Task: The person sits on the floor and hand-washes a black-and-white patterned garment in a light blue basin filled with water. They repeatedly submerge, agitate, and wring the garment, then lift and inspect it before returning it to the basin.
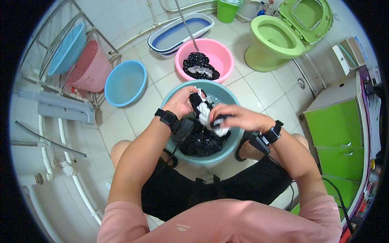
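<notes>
Between my knees stands a round teal plastic basin (203,160) with water and dark wet clothes (203,142) in it. Over its middle I hold a black-and-white garment (204,114), bunched and stretched between both hands. My left hand (181,101) grips its upper end near the basin's left rim. On the other side my right hand (238,117), blurred, is closed around the lower right part. The garment's white end hangs down just above the dark clothes. My fingers hide part of the cloth.
Beyond the basin is a pink basin (226,62) holding a black dotted garment (199,62), with a hose reaching into it. A blue basin (126,83) and an oblong white-and-blue tub (179,33) stand on the floor. To the right are a green toilet (275,39) and a green cabinet (334,124).
</notes>
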Motion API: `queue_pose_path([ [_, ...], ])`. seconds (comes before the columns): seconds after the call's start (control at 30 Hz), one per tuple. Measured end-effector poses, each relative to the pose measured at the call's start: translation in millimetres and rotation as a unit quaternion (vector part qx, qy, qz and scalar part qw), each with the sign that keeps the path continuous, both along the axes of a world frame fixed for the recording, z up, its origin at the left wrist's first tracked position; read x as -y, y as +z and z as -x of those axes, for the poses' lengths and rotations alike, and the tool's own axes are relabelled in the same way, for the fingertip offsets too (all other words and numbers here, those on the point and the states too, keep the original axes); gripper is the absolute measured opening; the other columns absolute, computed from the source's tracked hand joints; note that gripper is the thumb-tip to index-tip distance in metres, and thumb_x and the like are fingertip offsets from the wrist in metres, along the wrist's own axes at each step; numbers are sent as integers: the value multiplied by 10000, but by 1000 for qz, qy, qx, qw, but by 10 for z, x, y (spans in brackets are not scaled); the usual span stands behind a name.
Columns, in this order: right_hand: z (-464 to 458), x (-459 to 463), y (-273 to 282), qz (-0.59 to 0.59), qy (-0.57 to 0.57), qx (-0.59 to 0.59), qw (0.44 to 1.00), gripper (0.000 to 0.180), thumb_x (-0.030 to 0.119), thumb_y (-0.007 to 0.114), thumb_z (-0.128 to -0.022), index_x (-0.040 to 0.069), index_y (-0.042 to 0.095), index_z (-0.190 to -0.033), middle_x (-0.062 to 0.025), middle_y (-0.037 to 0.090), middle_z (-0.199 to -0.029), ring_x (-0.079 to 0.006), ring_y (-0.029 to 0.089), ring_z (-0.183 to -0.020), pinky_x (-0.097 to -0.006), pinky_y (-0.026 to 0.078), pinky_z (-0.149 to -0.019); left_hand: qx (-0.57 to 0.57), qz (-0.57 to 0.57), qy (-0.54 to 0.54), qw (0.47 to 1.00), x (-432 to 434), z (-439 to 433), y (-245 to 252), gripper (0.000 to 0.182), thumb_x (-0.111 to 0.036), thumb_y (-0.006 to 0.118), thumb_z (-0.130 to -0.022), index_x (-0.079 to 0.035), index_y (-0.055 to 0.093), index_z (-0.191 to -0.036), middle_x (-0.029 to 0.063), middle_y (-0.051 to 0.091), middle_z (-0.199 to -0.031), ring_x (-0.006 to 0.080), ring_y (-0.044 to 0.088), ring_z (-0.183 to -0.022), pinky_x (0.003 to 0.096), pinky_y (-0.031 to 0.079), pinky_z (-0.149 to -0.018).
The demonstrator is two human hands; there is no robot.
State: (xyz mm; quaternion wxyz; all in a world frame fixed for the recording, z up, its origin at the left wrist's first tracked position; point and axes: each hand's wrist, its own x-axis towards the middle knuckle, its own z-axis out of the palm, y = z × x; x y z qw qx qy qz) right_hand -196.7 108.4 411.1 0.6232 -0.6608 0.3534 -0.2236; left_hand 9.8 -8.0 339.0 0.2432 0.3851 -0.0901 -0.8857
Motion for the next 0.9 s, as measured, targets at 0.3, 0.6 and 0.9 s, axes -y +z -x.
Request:
queue_pose_path([
  [0.3, 230, 241, -355, 39, -119, -71, 990, 284, 7, 636, -788, 27, 673, -1070, -82, 689, -1124, -169, 628, -1069, -315, 506, -928, 136, 216, -101, 962, -273, 8, 523, 87, -137, 610, -936, -59, 578, -958, -14, 513, -640, 79, 448, -503, 241, 388, -484],
  [0.6, 3, 582, -478, 191, -162, -57, 967, 856, 348, 846, -755, 51, 454, -1456, -202, 328, -1559, -336, 328, -1440, -400, 249, -1201, 137, 464, -189, 855, -153, -235, 1129, 241, -291, 703, -930, -60, 681, -997, -56, 638, -777, 7, 522, -602, 189, 389, -501],
  [0.9, 111, 594, -467, -31, -182, -35, 982, 422, 212, 825, -765, 34, 685, -1121, -39, 722, -1035, -126, 640, -950, -277, 500, -887, 179, 502, -211, 819, 110, -633, 945, 348, -279, 726, -923, -11, 676, -1138, -27, 670, -943, 60, 572, -826, 236, 468, -727],
])
